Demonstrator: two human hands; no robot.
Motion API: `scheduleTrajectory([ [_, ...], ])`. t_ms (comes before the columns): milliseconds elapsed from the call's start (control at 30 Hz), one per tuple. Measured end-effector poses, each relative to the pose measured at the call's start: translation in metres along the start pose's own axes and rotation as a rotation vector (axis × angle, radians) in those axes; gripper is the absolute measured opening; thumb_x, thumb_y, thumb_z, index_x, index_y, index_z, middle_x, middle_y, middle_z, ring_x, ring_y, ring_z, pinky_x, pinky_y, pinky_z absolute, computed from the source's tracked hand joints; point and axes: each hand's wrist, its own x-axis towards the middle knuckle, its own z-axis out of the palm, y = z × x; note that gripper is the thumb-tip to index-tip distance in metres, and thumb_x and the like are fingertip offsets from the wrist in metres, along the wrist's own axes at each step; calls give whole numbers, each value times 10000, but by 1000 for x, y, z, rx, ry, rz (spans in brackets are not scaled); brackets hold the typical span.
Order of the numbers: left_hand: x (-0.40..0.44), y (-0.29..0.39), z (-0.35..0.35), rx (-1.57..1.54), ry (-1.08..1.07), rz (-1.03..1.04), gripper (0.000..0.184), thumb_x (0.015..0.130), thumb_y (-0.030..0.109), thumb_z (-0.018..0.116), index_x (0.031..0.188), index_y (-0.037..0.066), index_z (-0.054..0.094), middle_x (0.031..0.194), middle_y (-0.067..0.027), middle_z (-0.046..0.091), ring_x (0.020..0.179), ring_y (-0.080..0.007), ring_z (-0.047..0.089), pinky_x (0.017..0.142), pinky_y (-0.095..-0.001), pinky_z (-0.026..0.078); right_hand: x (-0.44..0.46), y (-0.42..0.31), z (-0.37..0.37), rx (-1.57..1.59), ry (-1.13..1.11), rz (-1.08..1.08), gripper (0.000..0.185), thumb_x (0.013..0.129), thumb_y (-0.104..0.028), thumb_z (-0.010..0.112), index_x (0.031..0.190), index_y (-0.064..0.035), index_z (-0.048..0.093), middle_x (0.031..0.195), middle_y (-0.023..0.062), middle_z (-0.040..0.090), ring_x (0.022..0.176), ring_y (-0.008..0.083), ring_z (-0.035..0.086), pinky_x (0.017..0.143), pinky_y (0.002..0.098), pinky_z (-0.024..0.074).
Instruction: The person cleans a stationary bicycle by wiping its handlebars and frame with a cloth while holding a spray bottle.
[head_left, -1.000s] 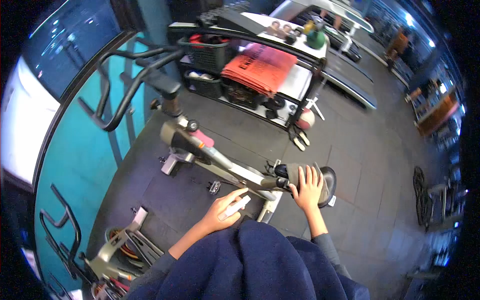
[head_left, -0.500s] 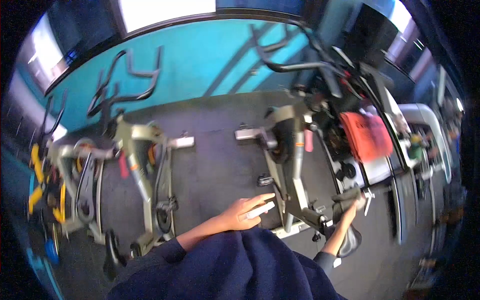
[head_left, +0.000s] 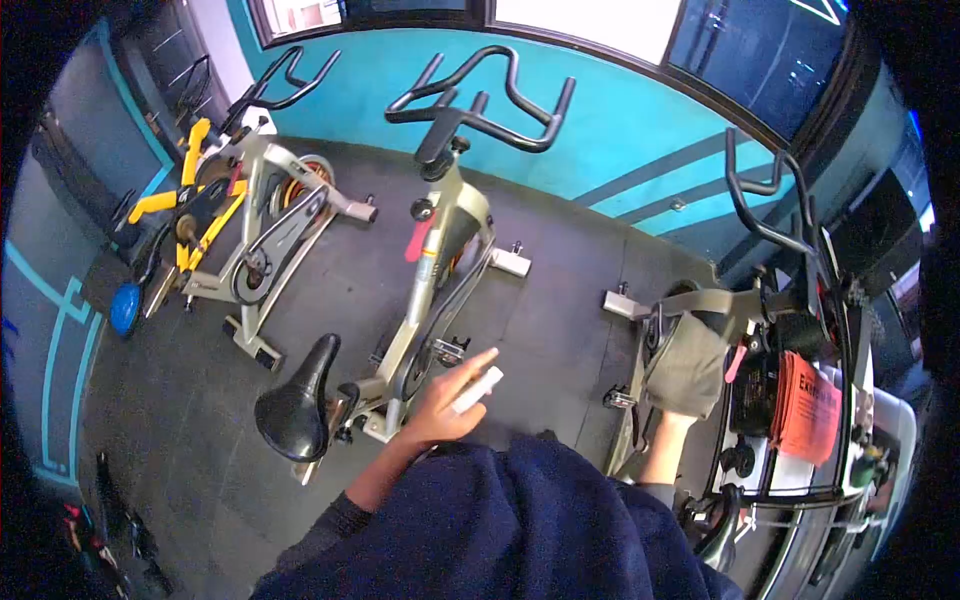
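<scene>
One creased grey cloth (head_left: 688,368); left fingers (head_left: 466,374) clasp a slim white object (head_left: 478,391).

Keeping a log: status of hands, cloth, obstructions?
Left hand gripping white object. Right hand mostly hidden behind grey cloth. Exercise bike partly behind cloth.

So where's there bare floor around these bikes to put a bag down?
Bare floor lies between the middle bike and right-hand bike, and between the black saddle and teal-lined wall. It's crowded around the grey cloth and orange stack, and by the yellow frame.
</scene>
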Motion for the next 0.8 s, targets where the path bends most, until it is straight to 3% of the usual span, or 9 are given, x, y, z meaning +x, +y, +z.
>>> scheduleTrajectory([
  [100, -7, -16, -23, -123, 242, 9, 689, 701, -40, 534, 1372, 92, 446, 950, -106, 635, 859, -167, 634, 790, -287, 495, 26, 15, 35, -181, -91, -81, 665, 901, -555, 424, 1426, -153, 354, 1451, 82, 380, 1334, 290, 342, 1107, 480, 255],
  [233, -5, -28, -49, -243, 394, -102, 695, 699, -69, 526, 1375, 53, 423, 953, -73, 605, 851, -137, 610, 785, -270, 484, 59, 45, 53, -619, -239, -225, 658, 899, -543, 426, 1423, -151, 359, 1454, 83, 375, 1341, 285, 331, 1115, 467, 241],
  [400, 23, -30, -66, -209, 499, -91, 660, 716, -62, 535, 1360, 46, 433, 935, -60, 613, 857, -130, 603, 793, -265, 475, 100, 86, 67, -1140, -420, -522, 649, 897, -529, 429, 1420, -149, 365, 1458, 84, 370, 1351, 279, 317, 1124, 451, 225],
  [500, 52, -38, -72, -110, 513, -124, 655, 703, -52, 543, 1340, 72, 458, 920, -61, 635, 839, -127, 619, 771, -270, 486, 133, 109, 87, -1067, -452, -520, 644, 895, -520, 430, 1417, -148, 368, 1461, 84, 367, 1356, 275, 309, 1130, 441, 214],
  [600, 90, -43, -83, -47, 482, -169, 648, 689, -26, 553, 1319, 107, 483, 914, -64, 652, 839, -129, 632, 757, -278, 495, 141, 119, 165, 357, -278, 184, 632, 925, -515, 360, 1449, -164, 322, 1496, 76, 312, 1378, 259, 272, 1138, 439, 189],
  [633, 103, -43, -85, -34, 488, -224, 636, 694, -19, 552, 1313, 108, 486, 895, -61, 648, 817, -130, 623, 747, -278, 491, 136, 122, 205, 370, -288, 194, 632, 925, -515, 360, 1449, -164, 322, 1496, 76, 312, 1378, 259, 272, 1138, 439, 189],
  [700, 129, -54, -91, -77, 457, -161, 627, 699, -15, 552, 1310, 114, 487, 884, -60, 641, 801, -128, 609, 731, -274, 483, 125, 131, 286, 151, -26, 109, 645, 956, -509, 285, 1479, -133, 254, 1533, 65, 235, 1400, 233, 224, 1140, 430, 160],
  [733, 144, -49, -94, -66, 436, -150, 618, 709, -10, 549, 1311, 112, 483, 884, -59, 635, 798, -128, 600, 719, -270, 476, 137, 147, 307, 156, -35, 122, 645, 956, -509, 285, 1479, -133, 254, 1533, 65, 235, 1400, 233, 224, 1140, 430, 160],
  [800, 169, -49, -96, -50, 408, -155, 616, 718, 7, 564, 1319, 103, 472, 915, -72, 628, 814, -134, 605, 729, -269, 475, 166, 192, 335, -89, -90, -106, 623, 943, -432, 372, 1447, -73, 305, 1452, 168, 345, 1343, 256, 330, 1100, 398, 228],
])
